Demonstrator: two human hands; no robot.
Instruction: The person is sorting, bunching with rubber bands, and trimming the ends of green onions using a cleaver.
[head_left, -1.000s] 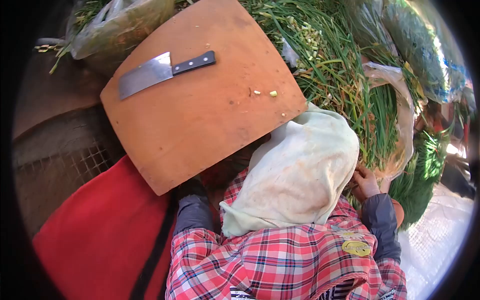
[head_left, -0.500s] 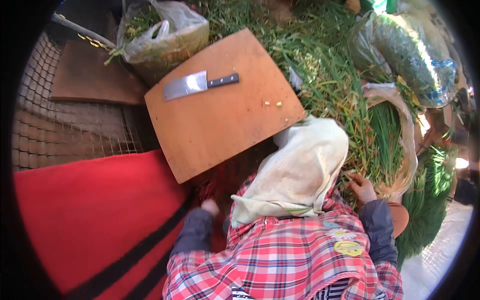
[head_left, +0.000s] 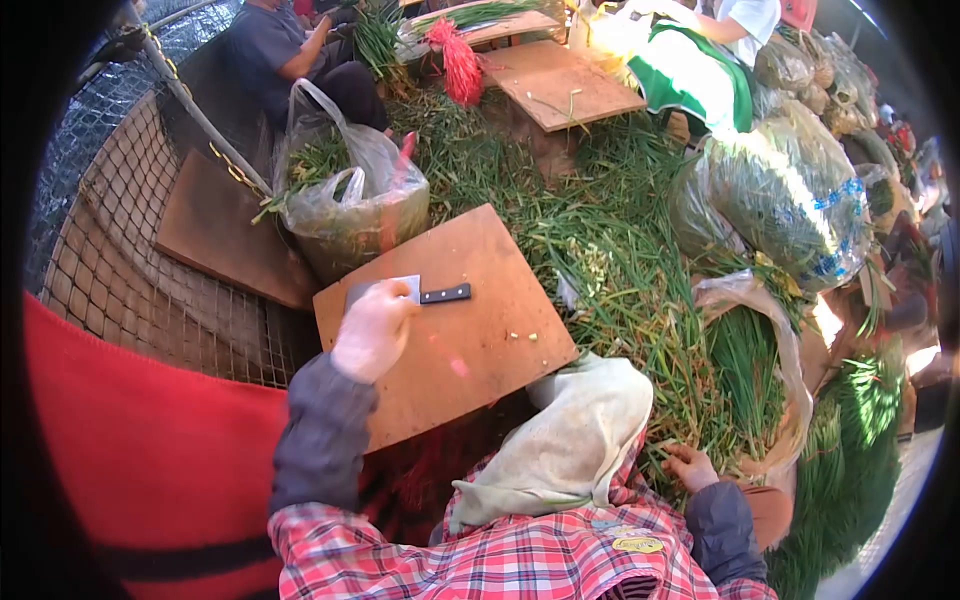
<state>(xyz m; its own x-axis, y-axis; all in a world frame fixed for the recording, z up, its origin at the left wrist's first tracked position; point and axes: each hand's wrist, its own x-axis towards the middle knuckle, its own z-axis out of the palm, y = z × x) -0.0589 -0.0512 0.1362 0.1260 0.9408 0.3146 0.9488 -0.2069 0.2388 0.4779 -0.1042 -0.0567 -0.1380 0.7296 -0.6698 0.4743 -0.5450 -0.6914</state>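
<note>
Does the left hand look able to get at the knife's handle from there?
Probably yes: the left hand is over the blade, and the handle lies uncovered on the board just beside it, with nothing visible in between.

A single camera is sitting on the person's head and is looking forward and steeply down, with the checked shirt (head_left: 470, 550) filling the bottom edge. It is viewing the left hand (head_left: 368, 335) and the wooden board (head_left: 450, 350) below that hand from above, at fairly close range. The right hand (head_left: 690, 468) is showing lower in the same view, right of the left hand. Beyond the left hand, the view is stretching past the plastic bag (head_left: 365, 215) to two people, (head_left: 285, 55) well apart from it. The wide lens is bending outlines and darkening the corners.
</note>
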